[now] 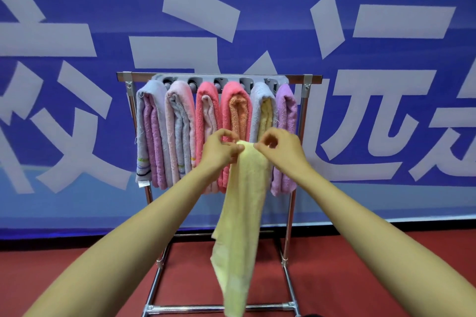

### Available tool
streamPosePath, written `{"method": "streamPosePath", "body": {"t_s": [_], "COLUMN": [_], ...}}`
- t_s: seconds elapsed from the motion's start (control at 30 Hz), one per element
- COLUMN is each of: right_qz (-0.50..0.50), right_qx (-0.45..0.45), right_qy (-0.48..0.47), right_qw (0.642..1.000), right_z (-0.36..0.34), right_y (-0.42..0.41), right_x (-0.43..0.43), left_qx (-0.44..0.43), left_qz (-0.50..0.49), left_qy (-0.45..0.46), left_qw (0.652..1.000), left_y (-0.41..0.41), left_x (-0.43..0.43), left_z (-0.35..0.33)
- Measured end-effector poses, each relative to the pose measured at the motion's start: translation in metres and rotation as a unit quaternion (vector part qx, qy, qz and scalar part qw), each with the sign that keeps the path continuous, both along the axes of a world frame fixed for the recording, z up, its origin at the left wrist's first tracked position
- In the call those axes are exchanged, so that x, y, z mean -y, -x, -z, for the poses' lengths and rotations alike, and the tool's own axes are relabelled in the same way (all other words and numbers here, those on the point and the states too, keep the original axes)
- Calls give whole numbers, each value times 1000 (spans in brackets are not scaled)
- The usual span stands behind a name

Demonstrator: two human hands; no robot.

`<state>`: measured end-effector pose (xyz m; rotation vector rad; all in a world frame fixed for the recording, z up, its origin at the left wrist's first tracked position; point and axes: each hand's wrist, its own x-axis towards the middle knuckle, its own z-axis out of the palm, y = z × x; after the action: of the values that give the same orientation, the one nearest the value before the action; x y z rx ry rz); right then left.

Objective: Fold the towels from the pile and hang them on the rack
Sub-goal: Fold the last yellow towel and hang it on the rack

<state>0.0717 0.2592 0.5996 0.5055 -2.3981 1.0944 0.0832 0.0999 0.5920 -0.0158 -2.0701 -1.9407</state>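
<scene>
A pale yellow towel (pixel 242 213) hangs long and narrow in front of the rack, held up by its top edge. My left hand (pixel 221 149) pinches the top left corner and my right hand (pixel 278 147) pinches the top right corner, the two close together. Behind it stands a metal rack (pixel 219 76) with several folded towels draped over its arms: grey and purple (pixel 152 131), pink (pixel 180 121), coral (pixel 206 116), coral with orange (pixel 237 108), grey with yellow (pixel 262 108) and lilac (pixel 286 110). No pile of towels is in view.
The rack's steel legs and base bar (pixel 221 307) stand on a red floor (pixel 77 273). Directly behind is a blue banner wall (pixel 360 110) with large white characters.
</scene>
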Motion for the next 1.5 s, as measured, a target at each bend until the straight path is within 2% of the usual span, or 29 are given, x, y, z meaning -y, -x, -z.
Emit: {"method": "streamPosePath", "body": {"t_s": [0.1,0.17,0.43,0.73,0.97,1.2,1.3,1.37,1.43,1.5], "right_qz": [10,26,30,22,16,13,-37,-40,-1,25], "right_qx": [24,30,30,36,69,43,47,49,44,75], "right_qy": [-134,-146,-63,-89,-6,-79,-85,-56,-11,35], "right_qw": [991,988,997,995,997,996,995,996,999,996], "right_z": [9,14,19,21,9,13,19,21,23,26], "right_y": [-13,-15,-15,-2,1,0,2,3,6,9], "right_x": [14,23,46,44,34,43,43,36,24,10], "left_qx": [16,18,1,-16,-8,5,6,1,-5,-8], "left_qz": [-4,-7,-22,-48,-37,-60,-57,-52,-58,-54], "left_qy": [12,-1,-47,-81,-67,-127,-143,-142,-138,-134], "left_qw": [1000,1000,999,995,997,990,988,989,989,989], "left_y": [-1,-4,-11,-7,-4,-6,-9,-9,-6,-3], "left_x": [2,5,13,7,2,-4,0,5,10,15], "left_z": [6,7,5,13,25,18,16,16,16,14]}}
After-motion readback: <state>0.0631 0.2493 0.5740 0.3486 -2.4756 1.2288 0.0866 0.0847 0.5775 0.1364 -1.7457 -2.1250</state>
